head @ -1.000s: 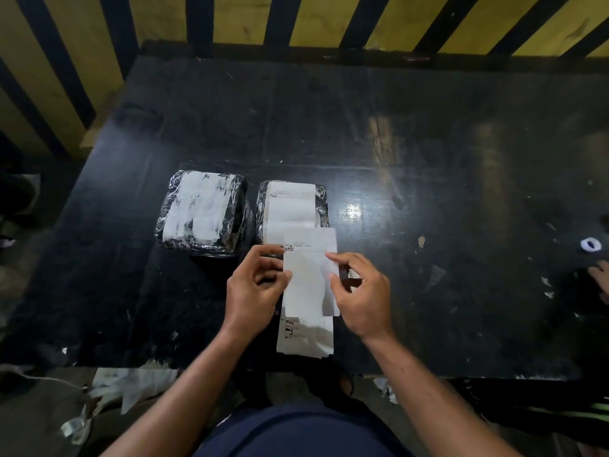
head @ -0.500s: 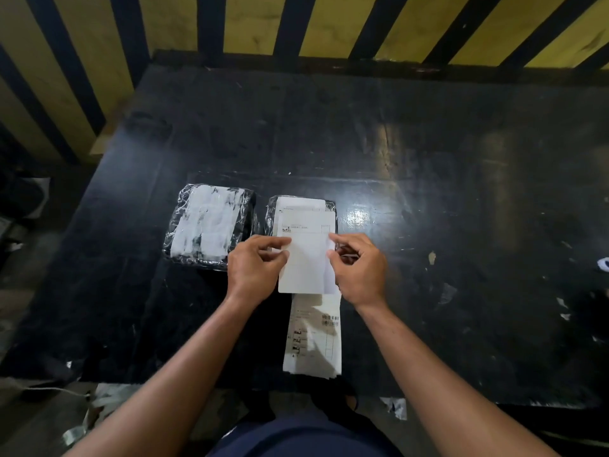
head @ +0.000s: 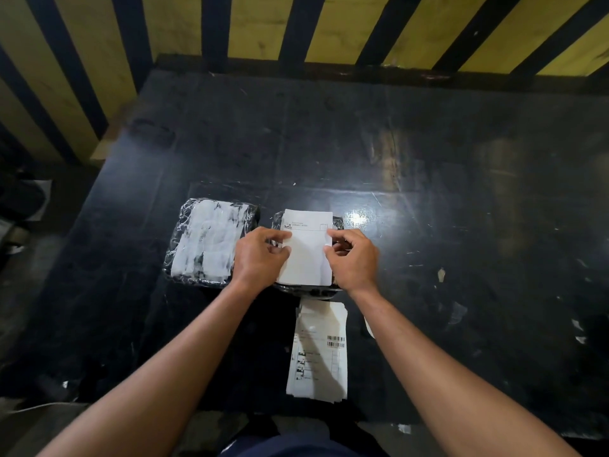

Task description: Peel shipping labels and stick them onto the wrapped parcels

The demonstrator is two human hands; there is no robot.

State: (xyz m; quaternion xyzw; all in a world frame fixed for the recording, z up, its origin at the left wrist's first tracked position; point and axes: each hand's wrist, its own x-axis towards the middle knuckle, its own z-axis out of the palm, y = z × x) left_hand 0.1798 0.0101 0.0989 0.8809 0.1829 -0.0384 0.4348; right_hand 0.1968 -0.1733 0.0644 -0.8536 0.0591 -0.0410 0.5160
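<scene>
Two parcels wrapped in shiny plastic lie side by side on the black table (head: 428, 159). The left parcel (head: 211, 240) has a white patch on top. Over the right parcel (head: 336, 222), mostly hidden, a white shipping label (head: 308, 250) lies or hovers; I cannot tell whether it touches. My left hand (head: 260, 257) pinches the label's left edge and my right hand (head: 354, 258) pinches its right edge. A stack of printed labels (head: 318, 354) with barcodes lies on the table near the front edge, between my forearms.
A yellow and black striped wall (head: 329, 24) rises behind the table. Small paper scraps (head: 458, 313) are scattered on the right half of the table. More scraps lie on the floor below the front edge.
Both hands have carried the label away from me, from above the label stack to over the right parcel.
</scene>
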